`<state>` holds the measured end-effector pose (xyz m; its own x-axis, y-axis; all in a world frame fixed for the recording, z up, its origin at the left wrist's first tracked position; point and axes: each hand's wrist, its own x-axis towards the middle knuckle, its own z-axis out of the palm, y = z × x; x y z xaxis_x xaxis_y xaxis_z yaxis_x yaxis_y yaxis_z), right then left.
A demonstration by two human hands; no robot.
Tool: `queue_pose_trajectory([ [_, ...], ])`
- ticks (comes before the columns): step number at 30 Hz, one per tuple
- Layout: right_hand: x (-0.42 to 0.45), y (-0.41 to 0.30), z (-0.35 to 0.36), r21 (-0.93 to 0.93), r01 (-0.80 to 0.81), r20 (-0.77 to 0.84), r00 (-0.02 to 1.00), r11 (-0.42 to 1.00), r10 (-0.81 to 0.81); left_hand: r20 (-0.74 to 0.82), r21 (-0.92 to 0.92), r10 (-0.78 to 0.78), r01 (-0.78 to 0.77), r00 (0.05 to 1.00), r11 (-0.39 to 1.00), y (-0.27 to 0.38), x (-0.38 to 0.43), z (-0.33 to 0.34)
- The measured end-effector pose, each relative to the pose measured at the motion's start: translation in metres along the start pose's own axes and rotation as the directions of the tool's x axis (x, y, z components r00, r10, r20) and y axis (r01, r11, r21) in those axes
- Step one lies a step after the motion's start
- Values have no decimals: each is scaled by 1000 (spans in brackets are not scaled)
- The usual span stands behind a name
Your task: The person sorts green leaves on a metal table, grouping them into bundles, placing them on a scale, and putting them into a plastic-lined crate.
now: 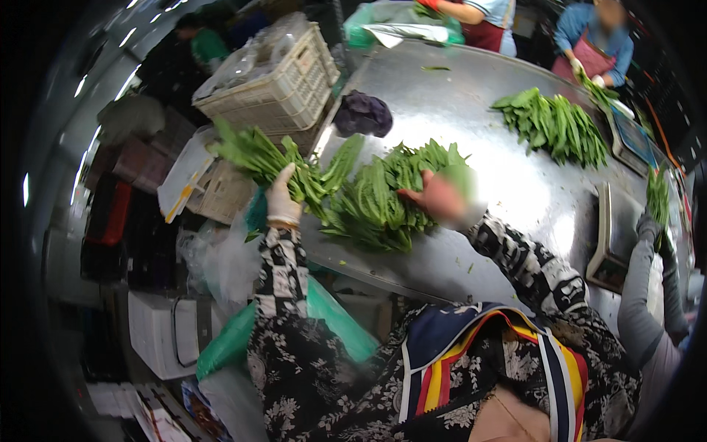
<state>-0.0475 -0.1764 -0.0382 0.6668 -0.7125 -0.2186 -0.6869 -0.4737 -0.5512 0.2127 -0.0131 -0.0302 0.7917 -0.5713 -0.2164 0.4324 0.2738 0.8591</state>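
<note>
My left hand [283, 196], in a pale glove, is closed around a bunch of long green leafy vegetables [259, 154] over the near left edge of the metal table [386, 276]. Right of it, a larger pile of the same leafy greens [381, 199] lies on the table. My right hand [433, 196] is at the pile's right side, thumb and a finger apart; a blur covers much of it, so its hold on the leaves cannot be made out. A dark purple crumpled bundle [363, 114] sits behind the pile.
White plastic crates [281, 94] with clear bags stand at the left. Another heap of greens [552, 130] lies at the far right, near a weighing scale [616, 237]. Co-workers stand across the table and at the right, handling greens. Green plastic sheeting [331, 320] hangs below the near edge.
</note>
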Motion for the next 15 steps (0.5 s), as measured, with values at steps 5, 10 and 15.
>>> queue_pose_trajectory([
  [5,25,6,17,102,-89,95,992,991,80,26,388,-171,148,985,910,-5,41,-9],
  [10,2,59,-16,755,-192,135,981,626,138,121,79,-128,119,984,990,-30,-30,56],
  [15,-37,72,-24,871,-196,147,979,450,142,382,-341,-369,501,847,796,-110,-108,86],
])
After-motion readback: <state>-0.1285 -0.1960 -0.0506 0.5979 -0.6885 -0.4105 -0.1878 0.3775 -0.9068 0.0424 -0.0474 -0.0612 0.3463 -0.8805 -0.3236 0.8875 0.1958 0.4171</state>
